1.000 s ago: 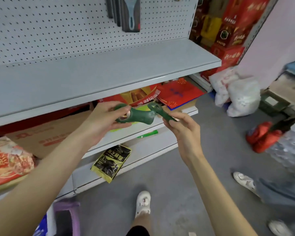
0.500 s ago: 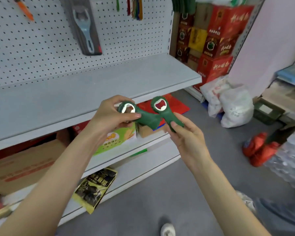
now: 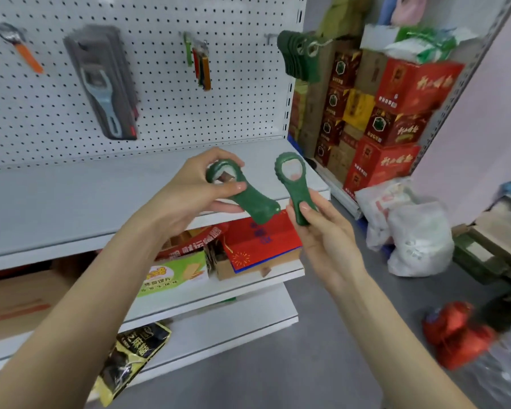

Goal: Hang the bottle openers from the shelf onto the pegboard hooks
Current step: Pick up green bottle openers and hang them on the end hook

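Before the pegboard (image 3: pixel 160 113) — two green openers (image 3: pixel 257 208) (image 3: pixel 295 193) (ring-headed, matte)

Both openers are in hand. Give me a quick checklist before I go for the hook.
1. Left hand grips one green opener round its head, ring partly covered: not ok.
2. Right hand pinches the second opener by its handle, ring up and uncovered: ok.
3. The two openers apart: ok.
4. Bunch of matching openers hanging at the pegboard edge, in view: ok.
5. Room for more there: cannot tell.

Bare left hand (image 3: pixel 180 199), bare right hand (image 3: pixel 322 234)
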The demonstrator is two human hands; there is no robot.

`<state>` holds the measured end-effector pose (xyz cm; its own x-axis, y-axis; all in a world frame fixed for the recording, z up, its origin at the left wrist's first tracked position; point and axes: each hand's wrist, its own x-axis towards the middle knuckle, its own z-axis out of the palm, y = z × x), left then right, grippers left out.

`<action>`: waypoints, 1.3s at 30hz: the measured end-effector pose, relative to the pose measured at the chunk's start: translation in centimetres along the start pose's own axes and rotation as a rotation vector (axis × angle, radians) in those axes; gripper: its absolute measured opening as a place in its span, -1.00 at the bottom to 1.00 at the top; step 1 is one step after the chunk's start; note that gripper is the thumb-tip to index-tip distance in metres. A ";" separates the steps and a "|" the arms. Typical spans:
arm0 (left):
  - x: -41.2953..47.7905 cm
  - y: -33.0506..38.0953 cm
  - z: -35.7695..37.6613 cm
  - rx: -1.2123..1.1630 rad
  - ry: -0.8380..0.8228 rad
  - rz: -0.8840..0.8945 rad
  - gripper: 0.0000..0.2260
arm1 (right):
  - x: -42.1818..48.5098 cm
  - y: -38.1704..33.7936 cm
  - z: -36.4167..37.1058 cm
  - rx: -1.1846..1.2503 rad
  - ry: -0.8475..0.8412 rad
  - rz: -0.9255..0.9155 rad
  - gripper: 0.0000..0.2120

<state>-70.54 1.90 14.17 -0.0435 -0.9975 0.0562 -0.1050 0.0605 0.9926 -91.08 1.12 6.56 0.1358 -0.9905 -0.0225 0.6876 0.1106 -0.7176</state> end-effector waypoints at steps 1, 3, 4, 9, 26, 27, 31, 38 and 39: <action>0.5 0.5 0.7 0.010 0.001 0.009 -0.74 | 0.5 -0.9 -0.3 0.005 -0.022 -0.009 -0.73; 1.6 1.2 2.3 0.040 0.003 0.030 -0.69 | 1.8 -2.8 -0.9 0.026 -0.058 -0.035 -0.70; 2.1 1.6 3.2 0.054 0.003 0.039 -0.66 | 2.5 -3.9 -1.2 0.024 -0.078 -0.048 -0.72; 4.6 3.2 8.3 0.137 0.108 0.100 -0.65 | 6.1 -9.8 -3.4 0.013 -0.173 -0.029 -0.76; 12.4 6.5 16.3 -0.096 0.491 0.151 -0.77 | 18.8 -20.8 -5.6 -0.001 -0.103 0.029 -0.72; 13.2 6.4 16.2 -0.105 0.500 0.156 -0.76 | 19.8 -20.8 -5.4 0.001 -0.083 0.032 -0.71; 16.7 5.9 15.2 -0.097 0.485 0.182 -0.75 | 23.4 -20.2 -4.6 -0.025 -0.060 0.015 -0.69; 22.6 5.5 12.1 -0.082 0.404 0.192 -0.78 | 29.8 -19.4 -2.1 -0.060 -0.061 -0.100 -0.74; 23.3 5.5 11.6 -0.083 0.394 0.196 -0.79 | 30.5 -19.2 -1.8 -0.066 -0.067 -0.115 -0.76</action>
<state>-83.70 -20.54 19.68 0.3291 -0.9063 0.2652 -0.0519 0.2631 0.9634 -101.43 -31.39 18.36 0.1078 -0.9883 0.1075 0.6533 -0.0111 -0.7570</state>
